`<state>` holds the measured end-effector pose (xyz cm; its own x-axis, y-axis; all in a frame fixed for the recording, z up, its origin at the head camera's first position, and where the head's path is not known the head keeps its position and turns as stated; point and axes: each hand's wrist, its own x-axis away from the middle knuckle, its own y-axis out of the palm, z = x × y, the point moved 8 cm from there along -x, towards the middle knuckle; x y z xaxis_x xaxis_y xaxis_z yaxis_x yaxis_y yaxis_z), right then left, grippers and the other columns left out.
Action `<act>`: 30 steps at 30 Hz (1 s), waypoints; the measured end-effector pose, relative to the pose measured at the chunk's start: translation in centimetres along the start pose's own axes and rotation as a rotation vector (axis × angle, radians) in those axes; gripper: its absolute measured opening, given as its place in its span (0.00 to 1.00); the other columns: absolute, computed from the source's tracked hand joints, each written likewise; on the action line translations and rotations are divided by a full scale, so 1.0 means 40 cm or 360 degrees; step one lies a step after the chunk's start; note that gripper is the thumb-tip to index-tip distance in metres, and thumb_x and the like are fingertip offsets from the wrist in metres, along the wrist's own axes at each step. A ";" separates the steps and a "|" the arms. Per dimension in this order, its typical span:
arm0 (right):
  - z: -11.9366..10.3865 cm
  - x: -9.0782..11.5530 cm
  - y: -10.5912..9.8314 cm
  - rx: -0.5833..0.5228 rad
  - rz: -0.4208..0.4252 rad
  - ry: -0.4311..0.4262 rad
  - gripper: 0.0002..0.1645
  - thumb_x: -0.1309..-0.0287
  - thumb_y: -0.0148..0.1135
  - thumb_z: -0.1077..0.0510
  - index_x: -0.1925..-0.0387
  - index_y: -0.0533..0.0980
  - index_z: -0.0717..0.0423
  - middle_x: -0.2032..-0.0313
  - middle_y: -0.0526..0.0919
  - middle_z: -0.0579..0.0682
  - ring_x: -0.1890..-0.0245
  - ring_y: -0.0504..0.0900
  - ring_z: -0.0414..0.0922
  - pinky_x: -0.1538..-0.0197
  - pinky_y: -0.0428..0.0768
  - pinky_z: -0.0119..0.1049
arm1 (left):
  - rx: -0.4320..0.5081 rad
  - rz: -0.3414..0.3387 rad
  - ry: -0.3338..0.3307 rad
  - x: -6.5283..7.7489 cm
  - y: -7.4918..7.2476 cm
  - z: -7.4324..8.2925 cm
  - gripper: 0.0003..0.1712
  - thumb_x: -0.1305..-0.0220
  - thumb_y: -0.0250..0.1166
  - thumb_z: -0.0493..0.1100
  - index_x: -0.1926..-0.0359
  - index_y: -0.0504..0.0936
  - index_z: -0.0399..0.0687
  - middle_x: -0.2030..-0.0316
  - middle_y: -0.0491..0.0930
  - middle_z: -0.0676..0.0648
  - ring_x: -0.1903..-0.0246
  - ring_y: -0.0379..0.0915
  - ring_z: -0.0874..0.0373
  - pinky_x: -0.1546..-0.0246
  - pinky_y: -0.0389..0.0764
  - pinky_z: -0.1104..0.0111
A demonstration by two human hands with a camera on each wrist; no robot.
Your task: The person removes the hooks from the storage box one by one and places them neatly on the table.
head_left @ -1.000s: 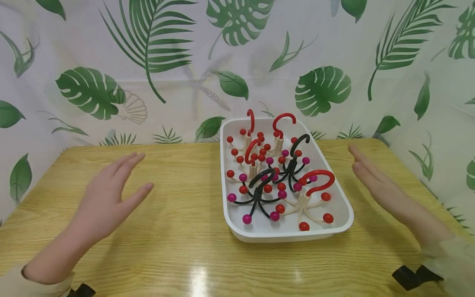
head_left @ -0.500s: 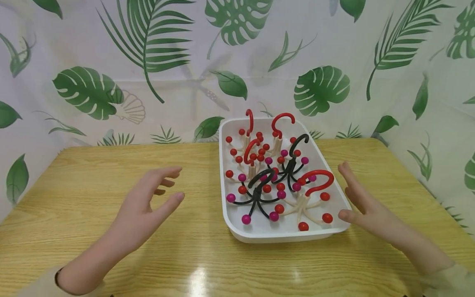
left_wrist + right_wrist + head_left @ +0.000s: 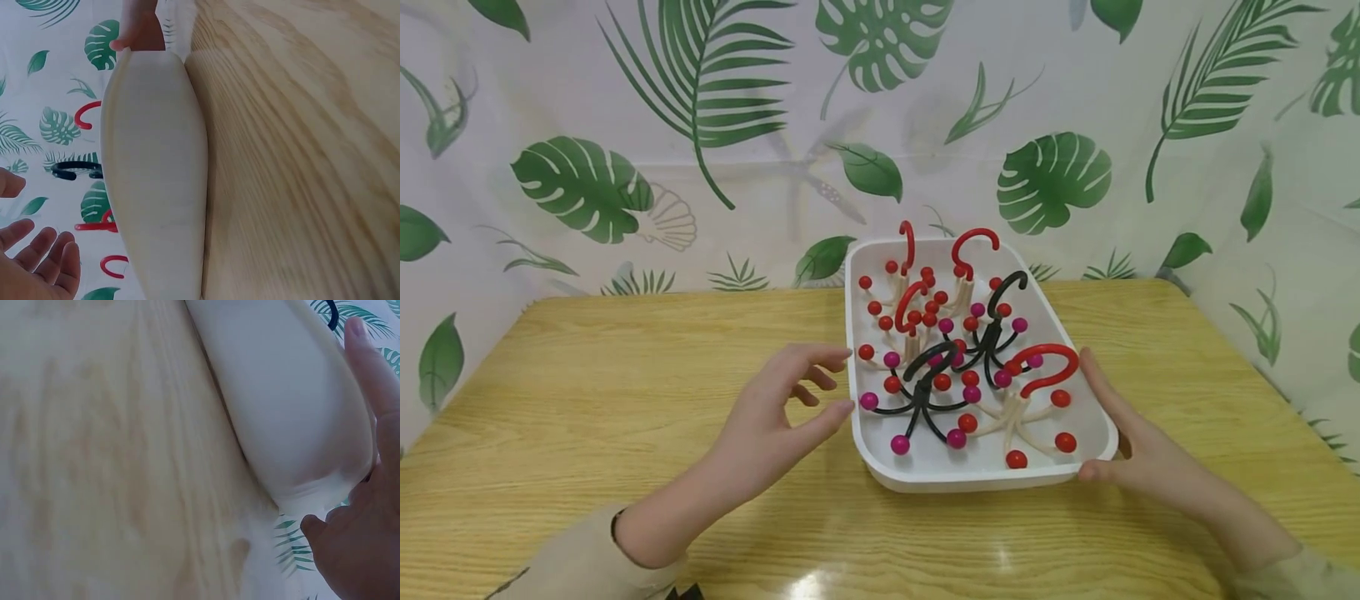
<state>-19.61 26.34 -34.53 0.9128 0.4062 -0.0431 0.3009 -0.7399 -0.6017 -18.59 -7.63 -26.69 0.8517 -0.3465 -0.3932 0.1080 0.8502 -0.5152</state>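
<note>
A white rectangular tray (image 3: 1000, 477) stands on the wooden table, right of centre. In it are several objects that look like head massagers, with curved hook handles and splayed ball-tipped legs: black ones (image 3: 921, 392) with magenta balls and beige ones (image 3: 1013, 408) with red hooks and balls. My left hand (image 3: 767, 425) hovers at the tray's left side, fingers slightly bent; the left wrist view shows a gap between its fingertips and the tray. My right hand (image 3: 1157, 462) lies around the front right corner, thumb at the front rim, extended index finger along the right side. Its other fingers are partly hidden.
The wooden table (image 3: 647, 367) extends on both sides of the tray. A leaf-patterned cloth (image 3: 760, 192) hangs behind it, close to the tray's far end, and continues along both sides.
Both hands have moved inward to the tray. The left hand came from the far left to the left rim; the right came from the right to the corner. The tray stays put.
</note>
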 end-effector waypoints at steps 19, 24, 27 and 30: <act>0.012 0.007 0.005 -0.0126 0.0117 0.0042 0.62 0.47 0.68 0.60 0.25 0.36 0.35 0.25 0.36 0.44 0.29 0.41 0.63 0.47 0.66 0.21 | 0.0312 0.0054 -0.0053 -0.078 0.086 0.010 0.22 0.41 0.68 0.38 0.45 0.77 0.46 0.52 0.74 0.49 0.57 0.74 0.53 0.61 0.80 0.61; 0.013 0.006 0.004 -0.0136 0.0121 0.0016 0.61 0.47 0.68 0.61 0.26 0.38 0.34 0.25 0.36 0.42 0.28 0.41 0.60 0.47 0.65 0.20 | 0.0295 0.0055 -0.0026 -0.100 0.110 0.015 0.22 0.43 0.69 0.38 0.46 0.78 0.47 0.52 0.73 0.50 0.58 0.73 0.53 0.61 0.81 0.60; 0.013 0.007 0.004 -0.0154 0.0122 0.0006 0.61 0.47 0.69 0.61 0.26 0.39 0.32 0.25 0.36 0.42 0.28 0.41 0.58 0.46 0.65 0.20 | 0.0291 0.0052 0.0005 -0.110 0.120 0.018 0.21 0.42 0.69 0.38 0.46 0.79 0.46 0.54 0.74 0.50 0.58 0.72 0.56 0.61 0.81 0.61; 0.012 0.007 0.004 -0.0159 0.0120 -0.0005 0.61 0.47 0.68 0.62 0.26 0.38 0.33 0.25 0.36 0.43 0.28 0.40 0.58 0.46 0.65 0.20 | 0.0301 0.0054 0.0025 -0.116 0.127 0.022 0.21 0.42 0.68 0.37 0.47 0.79 0.46 0.55 0.75 0.47 0.59 0.72 0.57 0.62 0.80 0.62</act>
<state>-19.44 26.59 -35.01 0.9330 0.3490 -0.0876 0.2578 -0.8180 -0.5142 -21.57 -1.37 -26.81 0.8486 -0.3210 -0.4206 0.1750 0.9205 -0.3494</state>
